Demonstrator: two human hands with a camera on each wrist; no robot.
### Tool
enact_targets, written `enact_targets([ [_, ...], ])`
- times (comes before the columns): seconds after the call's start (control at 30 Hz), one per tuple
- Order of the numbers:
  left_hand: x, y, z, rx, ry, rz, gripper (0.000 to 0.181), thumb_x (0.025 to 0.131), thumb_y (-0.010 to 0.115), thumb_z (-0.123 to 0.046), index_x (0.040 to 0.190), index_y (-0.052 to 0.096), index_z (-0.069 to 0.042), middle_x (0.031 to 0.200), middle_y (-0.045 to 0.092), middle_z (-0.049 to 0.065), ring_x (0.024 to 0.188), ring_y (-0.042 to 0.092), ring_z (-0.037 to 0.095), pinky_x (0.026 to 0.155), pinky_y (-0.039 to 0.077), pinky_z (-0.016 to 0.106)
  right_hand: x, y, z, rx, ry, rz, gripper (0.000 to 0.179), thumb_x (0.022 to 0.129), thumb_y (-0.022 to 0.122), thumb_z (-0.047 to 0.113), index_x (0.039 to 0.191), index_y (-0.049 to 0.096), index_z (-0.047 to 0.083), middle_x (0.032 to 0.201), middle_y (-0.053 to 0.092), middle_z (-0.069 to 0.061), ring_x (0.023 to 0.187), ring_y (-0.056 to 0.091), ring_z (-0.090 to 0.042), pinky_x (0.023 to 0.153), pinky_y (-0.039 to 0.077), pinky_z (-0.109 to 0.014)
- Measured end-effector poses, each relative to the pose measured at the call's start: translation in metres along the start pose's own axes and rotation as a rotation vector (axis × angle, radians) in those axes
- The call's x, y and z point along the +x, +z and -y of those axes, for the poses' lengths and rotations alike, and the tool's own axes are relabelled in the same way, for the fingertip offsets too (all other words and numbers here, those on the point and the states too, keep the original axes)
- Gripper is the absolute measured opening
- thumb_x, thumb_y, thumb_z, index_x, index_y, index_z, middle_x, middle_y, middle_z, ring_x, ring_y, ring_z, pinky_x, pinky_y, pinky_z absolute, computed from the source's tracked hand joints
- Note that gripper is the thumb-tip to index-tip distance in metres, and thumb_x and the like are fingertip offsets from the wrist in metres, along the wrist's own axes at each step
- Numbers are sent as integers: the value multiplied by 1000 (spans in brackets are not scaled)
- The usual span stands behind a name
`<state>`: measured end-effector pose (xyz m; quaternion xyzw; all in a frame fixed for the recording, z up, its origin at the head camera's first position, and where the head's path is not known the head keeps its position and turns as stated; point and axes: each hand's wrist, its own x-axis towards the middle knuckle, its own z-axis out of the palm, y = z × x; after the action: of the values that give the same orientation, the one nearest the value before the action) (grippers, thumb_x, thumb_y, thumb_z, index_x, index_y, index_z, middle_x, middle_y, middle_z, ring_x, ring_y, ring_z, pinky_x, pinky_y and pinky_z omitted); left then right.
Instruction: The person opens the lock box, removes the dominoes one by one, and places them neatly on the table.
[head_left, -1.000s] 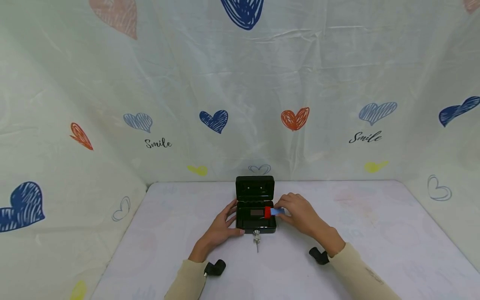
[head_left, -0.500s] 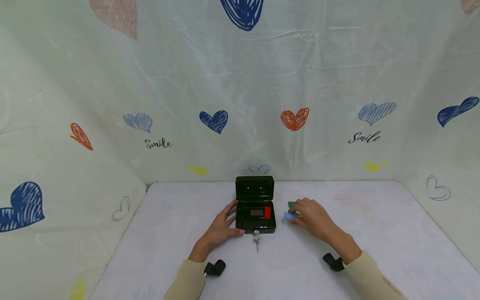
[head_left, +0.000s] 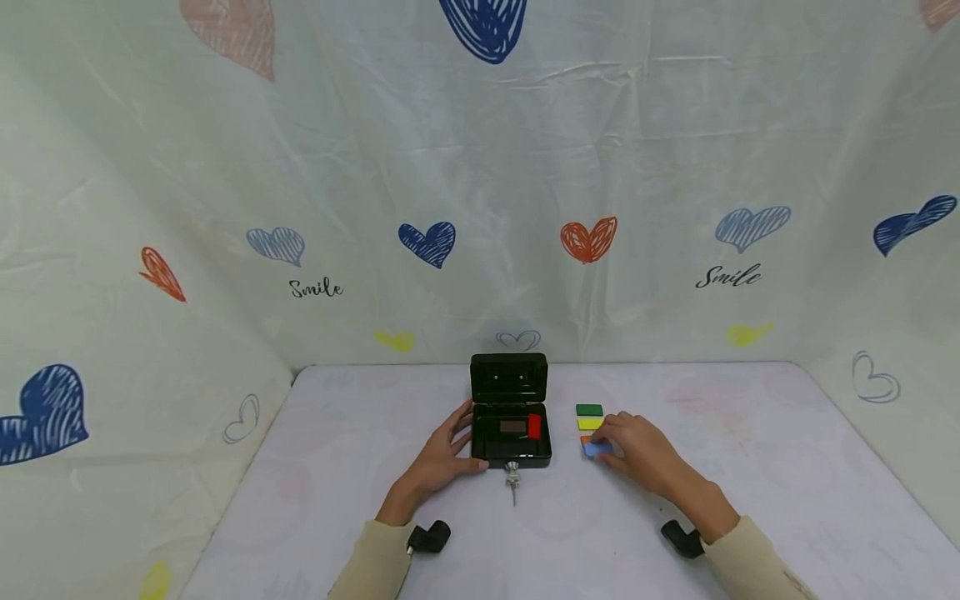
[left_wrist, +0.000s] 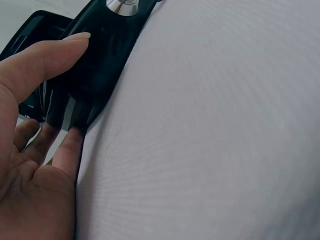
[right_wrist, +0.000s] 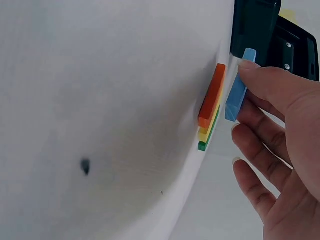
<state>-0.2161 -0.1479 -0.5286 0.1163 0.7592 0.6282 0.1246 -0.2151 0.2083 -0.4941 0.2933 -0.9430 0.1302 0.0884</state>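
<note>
A black cash box [head_left: 480,446] stands with its lid [head_left: 510,379] raised, keys [head_left: 513,480] hanging from its front lock. Inside lies a red wooden block [head_left: 534,426]. My left hand [head_left: 440,461] rests against the box's left side, fingers spread and fairly straight; the left wrist view shows the thumb [left_wrist: 65,52] on its front. To the right of the box, my right hand [head_left: 641,448] pinches a blue wooden block [right_wrist: 241,92] between thumb and fingers. In the right wrist view it is held apart from an orange block [right_wrist: 212,97]. Behind that lie yellow [head_left: 591,424] and green [head_left: 589,410] blocks.
The pale table [head_left: 337,417] ends at a hanging sheet [head_left: 330,167] printed with hearts. Black wrist cameras [head_left: 431,537] sit on both forearms, low over the tabletop. A brownish rectangle [head_left: 513,426] shows inside the box, left of the red block.
My right hand has carried the blue block away from the box, rightward and then toward me, uncovering the green, yellow and orange blocks. The red block and my left hand stay put.
</note>
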Motion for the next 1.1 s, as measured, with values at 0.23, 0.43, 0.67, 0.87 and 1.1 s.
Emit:
enact_targets([
  [0.23,0,0,0,1,2,-2,108,83,85,6,169,21,-9,170,27,26,153,33,50,121,43,47,-1,1,0,-4,34,78,20,83,91,16,100,81,13,100,73,1,96,68,-21,89,63,-44],
  [0.43,1,1,0,-4,-13,-10,109,82,85,6,169,22,-11,170,27,24,154,33,49,121,43,48,-1,2,1,0,36,89,20,82,92,17,98,81,14,98,72,3,94,67,-19,88,63,-42],
  [0.67,1,1,2,-8,-18,-14,109,82,85,7,170,22,-12,170,27,25,153,33,50,120,45,47,-2,4,0,-3,16,82,22,80,93,15,99,81,14,98,73,3,94,67,-19,87,64,-41],
  [0.87,1,0,2,-13,-14,-7,109,83,85,7,170,22,-11,171,27,24,154,33,49,120,45,47,-2,5,0,-5,0,72,23,79,94,15,98,82,13,98,73,3,94,67,-19,87,64,-41],
  [1.1,2,-1,3,-20,-6,1,109,83,85,7,170,21,-12,171,26,24,154,32,49,120,45,46,-2,4,0,-10,-6,70,24,79,94,15,99,82,12,99,73,2,95,67,-20,88,64,-41],
])
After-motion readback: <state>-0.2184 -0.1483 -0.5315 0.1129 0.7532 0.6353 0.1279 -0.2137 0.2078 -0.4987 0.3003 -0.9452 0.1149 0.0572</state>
